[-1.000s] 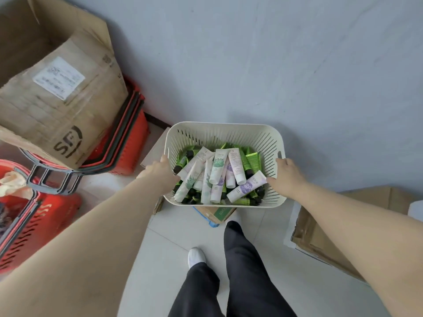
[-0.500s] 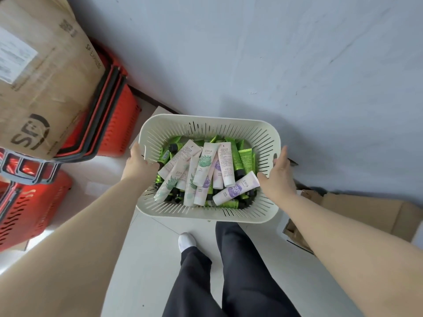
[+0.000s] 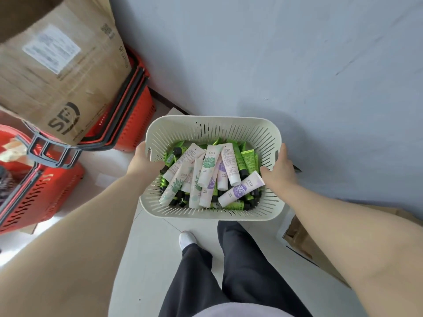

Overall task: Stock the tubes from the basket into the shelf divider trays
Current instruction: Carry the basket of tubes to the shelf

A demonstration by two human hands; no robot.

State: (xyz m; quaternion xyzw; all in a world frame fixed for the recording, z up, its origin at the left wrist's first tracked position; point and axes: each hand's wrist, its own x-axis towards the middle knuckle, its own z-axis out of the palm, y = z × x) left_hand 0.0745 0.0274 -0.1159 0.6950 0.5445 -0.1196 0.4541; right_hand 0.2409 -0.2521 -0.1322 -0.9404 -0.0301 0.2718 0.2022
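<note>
I carry a cream slotted plastic basket [image 3: 212, 128] in front of me, off the floor and above my legs. My left hand [image 3: 143, 161] grips its left rim and my right hand [image 3: 280, 169] grips its right rim. Inside lie several tubes [image 3: 207, 167], white ones with green or purple labels on top and green ones with black caps beneath. No shelf divider trays are in view.
A grey wall [image 3: 297, 65] stands straight ahead. At the left are stacked red shopping baskets [image 3: 135, 110] under a large cardboard box [image 3: 59, 69], and another red basket [image 3: 34, 186] nearer me. Flattened cardboard [image 3: 306, 243] lies on the tiled floor at the right.
The basket has come up off the box it sat on and closer to me, held by both hands. My view has shifted slightly.
</note>
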